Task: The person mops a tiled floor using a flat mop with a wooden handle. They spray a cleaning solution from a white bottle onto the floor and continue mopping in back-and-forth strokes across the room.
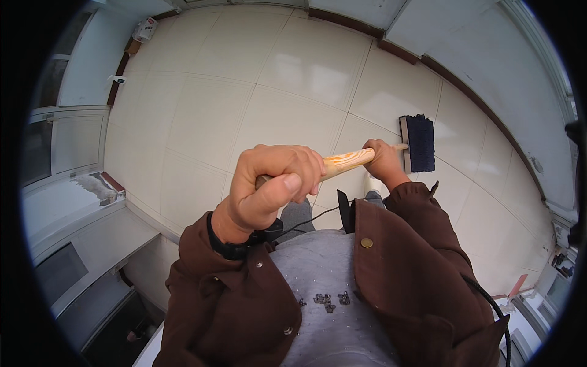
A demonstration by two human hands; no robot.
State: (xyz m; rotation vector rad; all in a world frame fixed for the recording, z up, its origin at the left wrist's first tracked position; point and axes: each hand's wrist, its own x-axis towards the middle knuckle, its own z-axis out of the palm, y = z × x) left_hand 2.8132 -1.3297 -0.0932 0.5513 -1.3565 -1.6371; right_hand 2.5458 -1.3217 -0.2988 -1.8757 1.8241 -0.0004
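A broom or flat mop with a wooden handle (346, 160) runs out to the right in front of me. My left hand (277, 179) is closed around the upper end of the handle. Farther down the handle, my right hand (383, 158) also grips it. Beyond the right hand, the wide head with dark blue bristles or strands (421, 143) rests on the pale tiled floor (293, 101), beside a light shoe (372, 183). A black band sits on my left wrist.
White walls with a dark reddish baseboard (486, 110) border the floor at right and top. A white bag (145, 29) and a small box (132, 46) stand at the upper left wall. Doors and windows (78, 142) line the left side.
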